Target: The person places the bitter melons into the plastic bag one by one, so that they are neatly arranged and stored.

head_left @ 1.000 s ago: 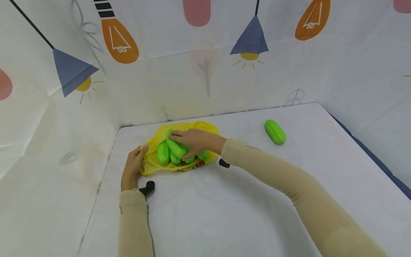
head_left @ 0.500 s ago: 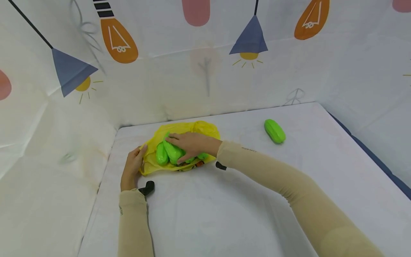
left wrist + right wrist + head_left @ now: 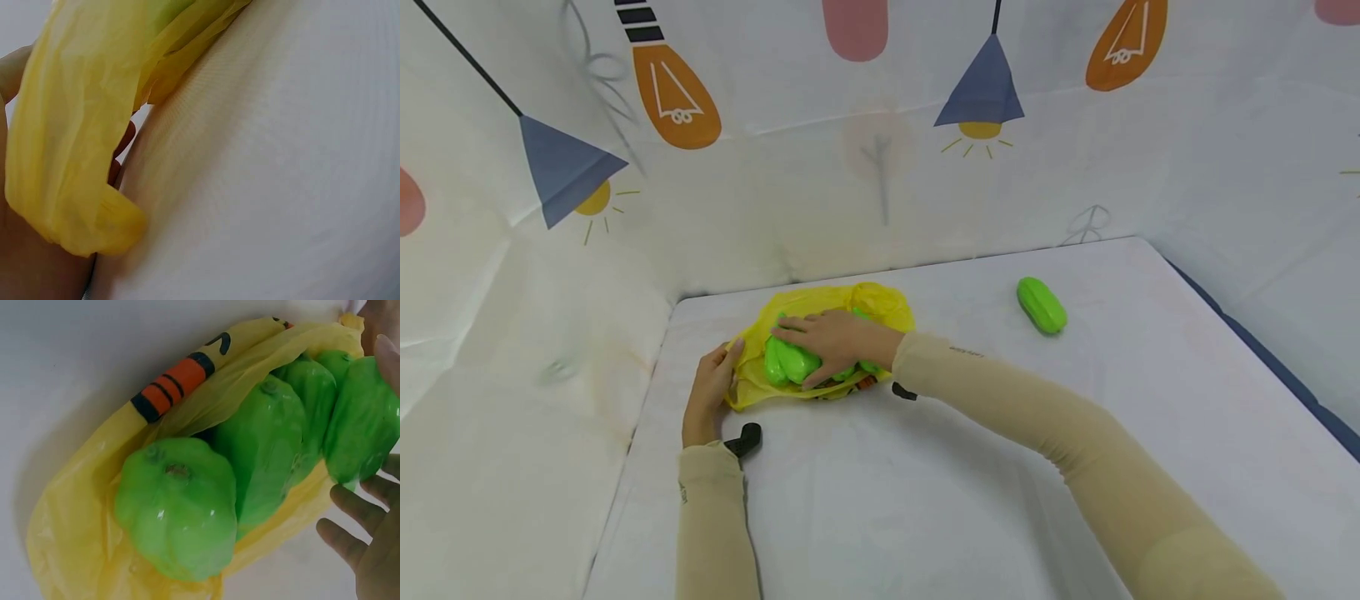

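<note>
A yellow plastic bag [image 3: 801, 297] lies on the white table with its mouth spread, several glossy green ribbed squash-like vegetables [image 3: 797, 365] inside. My left hand [image 3: 707, 387] pinches the bag's left edge; in the left wrist view the yellow film [image 3: 75, 137] drapes over it and hides most fingers. Over the vegetables, my right hand [image 3: 841, 337] is spread with straight fingers. The right wrist view shows its thumb and fingertips touching the far vegetable [image 3: 361, 422]. Another vegetable [image 3: 178, 509] fills the near end of the bag there.
One more green vegetable [image 3: 1042, 307] lies by itself at the table's back right. The white table [image 3: 940, 492] meets a lamp-patterned cloth backdrop [image 3: 820, 200] behind the bag. Black wrist mounts [image 3: 747, 439] sit at the cuffs.
My right hand has slid a little left across the pile, and the vegetable under it has shifted left and turned more upright. The left hand has stayed in place on the bag.
</note>
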{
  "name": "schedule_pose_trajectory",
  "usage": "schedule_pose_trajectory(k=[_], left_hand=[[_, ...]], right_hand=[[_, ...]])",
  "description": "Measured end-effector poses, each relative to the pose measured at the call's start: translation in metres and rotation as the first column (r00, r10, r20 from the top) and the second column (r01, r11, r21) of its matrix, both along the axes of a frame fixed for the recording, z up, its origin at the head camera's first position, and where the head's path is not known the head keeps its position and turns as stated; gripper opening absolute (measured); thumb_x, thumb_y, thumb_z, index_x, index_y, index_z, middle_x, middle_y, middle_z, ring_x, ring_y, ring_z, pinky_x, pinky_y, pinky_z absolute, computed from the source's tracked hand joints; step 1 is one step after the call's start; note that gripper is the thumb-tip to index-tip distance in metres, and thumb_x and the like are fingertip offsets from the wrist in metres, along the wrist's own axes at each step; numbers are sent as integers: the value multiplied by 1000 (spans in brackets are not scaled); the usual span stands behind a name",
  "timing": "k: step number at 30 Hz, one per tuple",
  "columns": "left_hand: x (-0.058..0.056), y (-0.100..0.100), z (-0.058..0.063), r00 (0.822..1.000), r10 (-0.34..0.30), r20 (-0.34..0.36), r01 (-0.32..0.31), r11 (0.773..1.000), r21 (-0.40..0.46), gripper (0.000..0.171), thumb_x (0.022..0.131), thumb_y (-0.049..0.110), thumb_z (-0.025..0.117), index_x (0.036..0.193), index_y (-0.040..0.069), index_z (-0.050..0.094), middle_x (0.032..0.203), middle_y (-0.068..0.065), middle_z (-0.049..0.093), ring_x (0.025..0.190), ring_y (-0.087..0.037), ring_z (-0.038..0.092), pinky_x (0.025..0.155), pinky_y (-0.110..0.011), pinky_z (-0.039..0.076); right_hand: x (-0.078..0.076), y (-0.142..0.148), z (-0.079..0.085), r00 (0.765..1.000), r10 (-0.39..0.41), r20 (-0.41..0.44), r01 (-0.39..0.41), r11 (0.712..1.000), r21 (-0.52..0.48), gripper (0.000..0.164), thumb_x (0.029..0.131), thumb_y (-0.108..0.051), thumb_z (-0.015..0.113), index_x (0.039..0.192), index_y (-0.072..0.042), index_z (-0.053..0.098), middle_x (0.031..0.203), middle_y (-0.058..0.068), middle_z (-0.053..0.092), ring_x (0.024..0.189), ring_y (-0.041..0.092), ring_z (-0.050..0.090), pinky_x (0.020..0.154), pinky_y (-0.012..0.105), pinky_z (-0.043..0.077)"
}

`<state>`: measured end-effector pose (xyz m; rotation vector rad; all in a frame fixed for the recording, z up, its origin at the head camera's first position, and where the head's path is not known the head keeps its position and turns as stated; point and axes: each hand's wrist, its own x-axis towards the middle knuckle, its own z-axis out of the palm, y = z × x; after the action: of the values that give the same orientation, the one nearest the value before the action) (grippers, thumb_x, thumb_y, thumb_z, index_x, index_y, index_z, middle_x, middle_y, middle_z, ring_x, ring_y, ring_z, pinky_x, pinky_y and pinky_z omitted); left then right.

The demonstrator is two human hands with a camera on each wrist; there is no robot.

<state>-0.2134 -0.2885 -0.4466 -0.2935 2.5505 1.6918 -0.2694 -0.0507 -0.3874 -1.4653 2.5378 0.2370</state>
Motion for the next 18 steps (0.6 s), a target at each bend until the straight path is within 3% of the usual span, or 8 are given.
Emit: schedule_pose_trajectory(k=[4, 11, 18], left_hand=[[-4, -4, -7, 1000, -7, -21, 7, 1000, -8, 57, 102, 46, 45, 131, -2, 55, 93, 8, 52, 83, -5, 48, 71, -18, 44], [-17, -17, -31, 1000, 9, -28, -10, 1000, -29, 62, 99, 56, 45, 125, 2, 58, 84, 7, 49, 79, -7, 47, 67, -20, 42], [-19, -18, -38, 999, 18, -48, -21, 998, -66, 70, 96, 63, 42, 128, 3, 58, 102, 3, 54, 93, -10, 46, 80, -21, 40]], right_hand=[[1, -4, -1, 999, 0, -42, 1, 1000, 26, 105, 85, -76, 50, 158, -20, 1, 165, 0, 3, 148, 23, 26, 118, 44, 27], [3, -7, -1, 996, 6, -94, -3, 999, 36, 106, 82, -79, 50, 158, -23, 1, 165, -1, 0, 146, 23, 29, 117, 44, 29], [4, -5, -1, 994, 10, -106, -5, 999, 39, 108, 81, -81, 48, 158, -23, 1, 165, -1, 1, 146, 23, 30, 116, 45, 29]])
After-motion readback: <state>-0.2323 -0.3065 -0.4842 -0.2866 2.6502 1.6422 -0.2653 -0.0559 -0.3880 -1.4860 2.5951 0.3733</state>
